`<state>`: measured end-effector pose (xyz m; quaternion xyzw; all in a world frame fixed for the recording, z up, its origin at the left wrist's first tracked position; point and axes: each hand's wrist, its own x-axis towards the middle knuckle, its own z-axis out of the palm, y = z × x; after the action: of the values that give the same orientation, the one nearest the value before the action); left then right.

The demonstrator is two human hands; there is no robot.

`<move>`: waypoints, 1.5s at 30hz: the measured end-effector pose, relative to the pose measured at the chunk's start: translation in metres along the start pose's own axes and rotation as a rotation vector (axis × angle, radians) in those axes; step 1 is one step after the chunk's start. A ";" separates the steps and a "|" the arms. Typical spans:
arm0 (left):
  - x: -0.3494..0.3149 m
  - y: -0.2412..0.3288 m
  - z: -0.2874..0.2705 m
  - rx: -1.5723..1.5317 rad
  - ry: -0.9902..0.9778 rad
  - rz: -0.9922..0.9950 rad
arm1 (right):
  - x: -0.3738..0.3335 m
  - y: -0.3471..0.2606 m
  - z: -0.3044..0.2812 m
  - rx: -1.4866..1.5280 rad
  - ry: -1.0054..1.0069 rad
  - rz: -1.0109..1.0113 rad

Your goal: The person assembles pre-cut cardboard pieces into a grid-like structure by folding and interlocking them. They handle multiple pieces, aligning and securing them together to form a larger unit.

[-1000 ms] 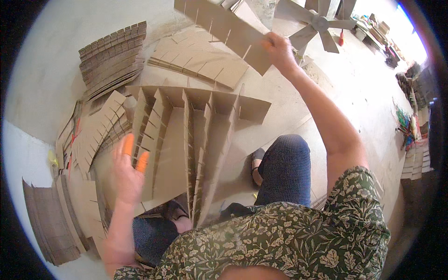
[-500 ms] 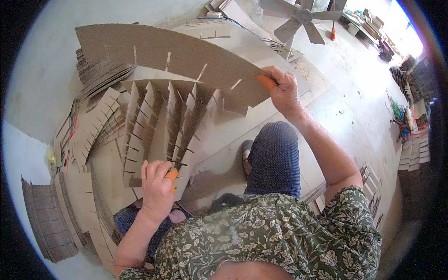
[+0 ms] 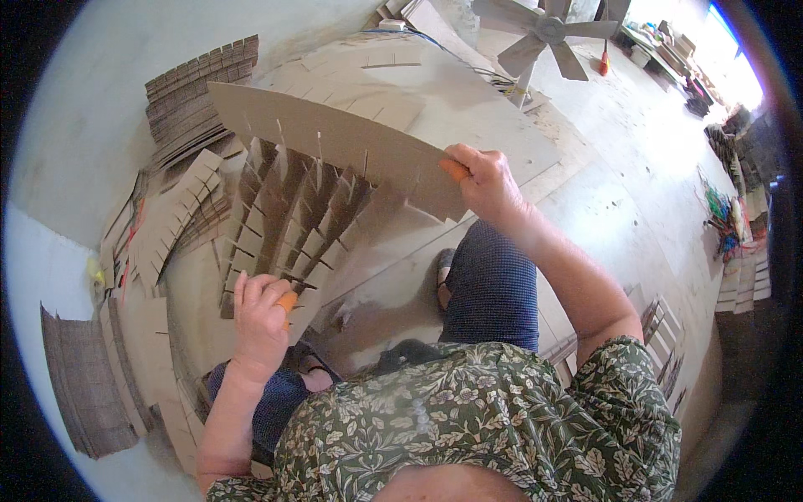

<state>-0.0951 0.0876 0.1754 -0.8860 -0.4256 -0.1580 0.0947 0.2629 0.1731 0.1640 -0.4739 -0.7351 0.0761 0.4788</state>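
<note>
My right hand (image 3: 489, 186) pinches the right end of a long slotted cardboard strip (image 3: 339, 134). The strip is tilted and spans the far side of a half-assembled cardboard divider (image 3: 288, 213), whose several slotted pieces stand on edge in a fan. Its slotted lower edge overlaps the far ends of those pieces; whether the slots interlock, I cannot tell. At the divider's near end my left hand (image 3: 261, 322) is closed on the slotted pieces, its fingertips partly hidden. Orange covers show on a finger of each hand.
Dark stacks of slotted cardboard (image 3: 201, 92) lean at the far left, and another stack (image 3: 88, 381) lies at the near left. Loose slotted strips (image 3: 188, 201) lie beside the divider. A grey fan (image 3: 549, 32) stands at the back. Coloured cords (image 3: 726, 219) lie at the right.
The strip has come down toward the divider, and its left end has swung right and nearer. My right hand moved slightly left and nearer; my left hand shifted slightly left with the divider.
</note>
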 end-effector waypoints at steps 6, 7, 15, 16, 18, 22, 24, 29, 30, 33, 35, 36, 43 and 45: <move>-0.003 -0.009 -0.010 -0.173 -0.021 -0.132 | 0.000 -0.023 0.008 -0.107 0.028 -0.041; -0.005 -0.012 -0.009 -0.165 -0.019 -0.149 | -0.001 -0.023 0.009 -0.115 0.006 -0.044; -0.002 -0.042 -0.020 -0.356 0.155 -0.307 | -0.007 -0.028 0.017 -0.107 0.007 -0.092; 0.003 -0.052 -0.016 -0.346 0.203 -0.397 | -0.008 -0.030 0.017 -0.114 0.008 -0.086; 0.016 -0.072 -0.007 -0.326 0.303 -0.580 | -0.007 -0.032 0.019 -0.131 0.003 -0.089; 0.007 -0.133 0.020 -0.110 0.007 -0.727 | -0.002 -0.030 0.021 -0.060 -0.043 -0.086; 0.004 -0.145 0.019 -0.178 -0.033 -0.708 | 0.000 -0.028 0.017 -0.024 -0.068 -0.073; -0.013 -0.146 -0.008 0.017 -0.062 -0.727 | 0.003 -0.019 0.010 -0.079 -0.196 -0.014; -0.019 -0.146 -0.011 0.007 -0.060 -0.737 | 0.005 -0.014 0.014 -0.077 -0.195 -0.034; -0.022 -0.132 -0.012 0.173 0.125 -0.498 | 0.004 -0.004 0.029 -0.083 -0.195 -0.079; -0.001 -0.100 -0.016 0.077 0.196 -0.410 | 0.001 -0.009 0.036 -0.102 -0.198 -0.093; 0.013 -0.079 -0.014 -0.063 0.230 -0.331 | 0.000 -0.010 0.036 -0.124 -0.195 -0.083; 0.091 0.028 0.024 -0.410 -0.041 -0.118 | 0.006 -0.016 0.040 -0.161 -0.148 -0.128; 0.102 0.025 0.045 -0.394 -0.164 -0.162 | 0.011 -0.018 0.045 -0.152 -0.147 -0.128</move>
<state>-0.0066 0.1599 0.1692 -0.8602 -0.4626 -0.1724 -0.1282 0.2158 0.1868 0.1578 -0.4543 -0.8005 0.0238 0.3901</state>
